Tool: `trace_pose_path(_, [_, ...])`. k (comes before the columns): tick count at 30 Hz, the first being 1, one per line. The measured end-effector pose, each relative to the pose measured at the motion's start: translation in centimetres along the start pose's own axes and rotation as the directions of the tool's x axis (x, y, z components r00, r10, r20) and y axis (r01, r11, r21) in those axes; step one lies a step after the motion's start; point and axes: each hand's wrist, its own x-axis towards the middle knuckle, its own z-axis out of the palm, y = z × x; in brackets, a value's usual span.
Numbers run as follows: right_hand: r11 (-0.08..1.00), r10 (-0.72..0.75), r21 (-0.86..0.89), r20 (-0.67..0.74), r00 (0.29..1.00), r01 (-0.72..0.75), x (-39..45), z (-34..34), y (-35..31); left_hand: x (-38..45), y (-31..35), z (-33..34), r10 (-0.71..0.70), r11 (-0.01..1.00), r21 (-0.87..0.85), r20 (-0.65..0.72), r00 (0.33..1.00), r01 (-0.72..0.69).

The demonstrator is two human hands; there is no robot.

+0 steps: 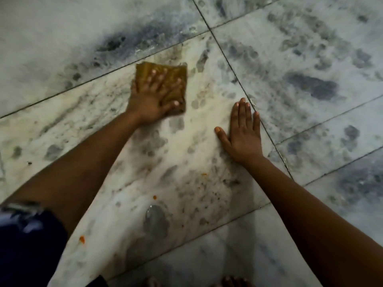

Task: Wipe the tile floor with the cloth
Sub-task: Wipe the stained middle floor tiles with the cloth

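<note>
The cloth (163, 79), pressed flat under the spread left hand (152, 96) near the tile's far edge, has much left to wipe (orange specks (81, 239) toward the near edge), the right hand (242, 133) braced flat, holding nothing.
</note>
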Motion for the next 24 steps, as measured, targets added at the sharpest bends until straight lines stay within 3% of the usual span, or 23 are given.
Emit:
trace_pose_path(2, [1.0, 0.004, 0.014, 0.039, 0.999, -0.004, -0.3, -0.4, 0.0, 1.5, -0.8, -1.5, -0.155, 0.986, -0.061, 0.053, 0.986, 0.158])
trace_pose_path(4, [1.0, -0.026, 0.018, 0.099, 0.995, 0.024, -1.1, -0.7, 0.0, 1.3, 0.3, -1.8, -0.206, 0.972, -0.094, 0.077, 0.975, 0.213])
trace_pose_path(8, [0.998, -0.055, 0.011, 0.164, 0.985, 0.054, -3.1, -1.0, -0.2, -5.2, 3.6, 0.9, -0.035, 0.998, -0.056, 0.097, 0.995, 0.041])
trace_pose_path(12, [0.995, -0.074, 0.072, 0.161, 0.984, 0.063, -4.4, -1.1, -2.3, -12.1, 1.8, 2.8, 0.121, 0.993, -0.018, 0.148, 0.982, -0.119])
trace_pose_path(14, [0.99, -0.132, 0.08, 0.195, 0.972, 0.118, -5.1, -1.1, -3.3, -12.8, -0.5, 2.6, 0.056, 0.997, -0.058, 0.153, 0.987, -0.048])
trace_pose_path(18, [0.987, -0.158, 0.052, 0.286, 0.945, 0.149, -5.7, -1.4, -3.2, -11.6, -1.8, 1.9, -0.203, 0.96, -0.168, 0.129, 0.971, 0.223])
trace_pose_path(20, [0.984, -0.175, 0.012, 0.31, 0.935, 0.18, -5.5, -1.8, -2.7, -12.3, -0.1, 2.0, -0.206, 0.962, -0.156, 0.116, 0.972, 0.223])
trace_pose_path(24, [0.984, -0.178, 0.025, 0.307, 0.935, 0.179, -5.7, -1.8, -2.7, -17.2, 3.3, 4.7, -0.077, 0.993, -0.083, 0.074, 0.994, 0.083])
